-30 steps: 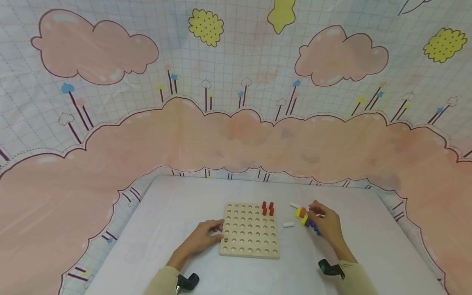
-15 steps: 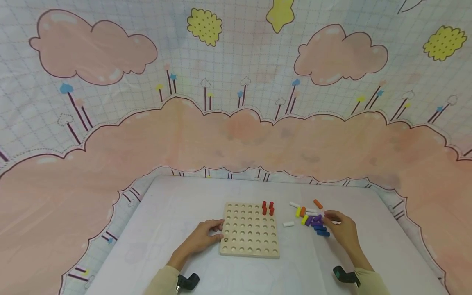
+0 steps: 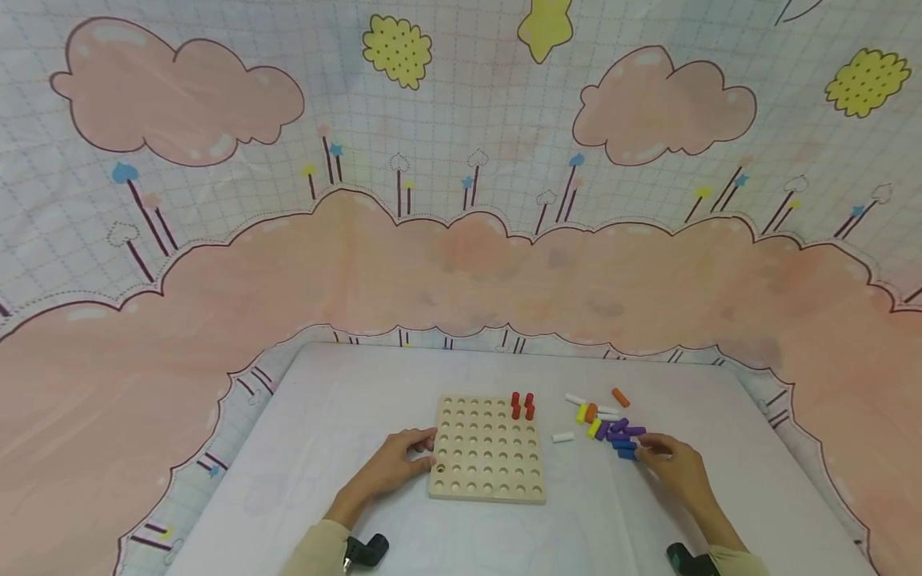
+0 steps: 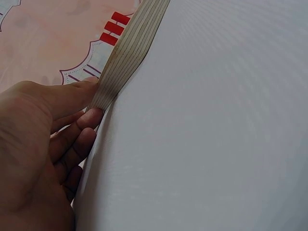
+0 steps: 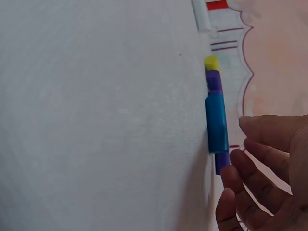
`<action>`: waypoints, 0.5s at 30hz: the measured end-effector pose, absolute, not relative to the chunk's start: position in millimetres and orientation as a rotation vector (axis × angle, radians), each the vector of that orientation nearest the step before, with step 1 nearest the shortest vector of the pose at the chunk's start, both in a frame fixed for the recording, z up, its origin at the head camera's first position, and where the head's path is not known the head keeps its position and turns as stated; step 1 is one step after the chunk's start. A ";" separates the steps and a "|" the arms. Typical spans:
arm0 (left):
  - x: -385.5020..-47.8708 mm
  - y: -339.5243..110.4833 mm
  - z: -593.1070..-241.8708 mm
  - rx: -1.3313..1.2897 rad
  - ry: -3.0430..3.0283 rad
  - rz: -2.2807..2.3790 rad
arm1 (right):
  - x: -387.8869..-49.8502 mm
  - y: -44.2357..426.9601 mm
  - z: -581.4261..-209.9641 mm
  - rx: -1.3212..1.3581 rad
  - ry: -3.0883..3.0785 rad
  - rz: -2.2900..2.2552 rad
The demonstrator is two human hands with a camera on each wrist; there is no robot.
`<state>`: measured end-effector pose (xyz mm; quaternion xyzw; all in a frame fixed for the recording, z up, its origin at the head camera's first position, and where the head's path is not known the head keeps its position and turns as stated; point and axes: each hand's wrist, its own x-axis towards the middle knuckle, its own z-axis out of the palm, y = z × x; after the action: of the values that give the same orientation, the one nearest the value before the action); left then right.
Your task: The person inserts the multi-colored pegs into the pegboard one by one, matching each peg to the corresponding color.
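Note:
My left hand (image 3: 392,464) holds the left edge of a wooden pegboard (image 3: 475,480), with thumb and fingertips at the edge (image 4: 122,62) in the left wrist view. Several red pegs (image 3: 515,413) stand upright in its far right corner; the other holes hold no pegs. My right hand (image 3: 677,464) is at the near right end of a loose pile of pegs, its fingertips close to a blue peg (image 3: 625,454) and a purple peg (image 3: 635,431). In the right wrist view its thumb and fingers are apart beside a blue peg (image 5: 216,122), with nothing between them.
Yellow pegs (image 3: 594,429), an orange peg (image 3: 621,398) and white pegs (image 3: 574,399) lie right of the board. One white peg (image 3: 563,437) lies by itself nearer the board. All rest on a white tabletop (image 3: 346,400), with a patterned cloth (image 3: 461,272) behind.
My right hand has moved away from the orange peg, then nearer and slightly right. White pegs have come into sight, and a purple peg shows at the pile's right. The left hand stays put.

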<state>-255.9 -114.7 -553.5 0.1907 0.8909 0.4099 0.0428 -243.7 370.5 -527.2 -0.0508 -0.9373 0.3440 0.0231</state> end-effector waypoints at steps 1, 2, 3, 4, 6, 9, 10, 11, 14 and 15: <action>-256.0 -114.9 -553.6 0.582 2.726 1.253 | -243.3 370.3 -527.1 -0.153 -2.906 1.067; -256.1 -115.1 -553.5 0.581 2.725 1.255 | -243.1 370.1 -527.0 -0.145 -2.905 1.067; -256.2 -115.2 -553.4 0.581 2.724 1.258 | -242.9 370.0 -527.1 -0.133 -2.906 1.059; -256.4 -115.2 -553.5 0.582 2.724 1.259 | -242.9 369.9 -527.2 -0.123 -2.902 1.054; -256.5 -115.3 -553.7 0.584 2.724 1.259 | -243.0 370.1 -528.2 -0.100 -2.902 1.036; -256.6 -115.3 -554.1 0.586 2.723 1.258 | -243.8 371.6 -530.9 -0.086 -2.910 1.019; -256.6 -115.3 -554.3 0.585 2.721 1.257 | -244.5 372.4 -532.0 -0.080 -2.917 1.013; -256.5 -115.3 -554.4 0.584 2.720 1.258 | -245.0 373.4 -533.4 -0.068 -2.924 1.004; -256.5 -115.5 -554.6 0.586 2.720 1.258 | -247.2 375.6 -536.6 -0.054 -2.940 0.991; -256.4 -115.7 -554.7 0.587 2.721 1.257 | -247.6 376.0 -537.5 -0.049 -2.941 0.992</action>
<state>-256.4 -115.7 -554.7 0.1921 0.8900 0.4113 0.0437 -247.6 376.0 -537.5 -0.0158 -0.9472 0.3196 0.0184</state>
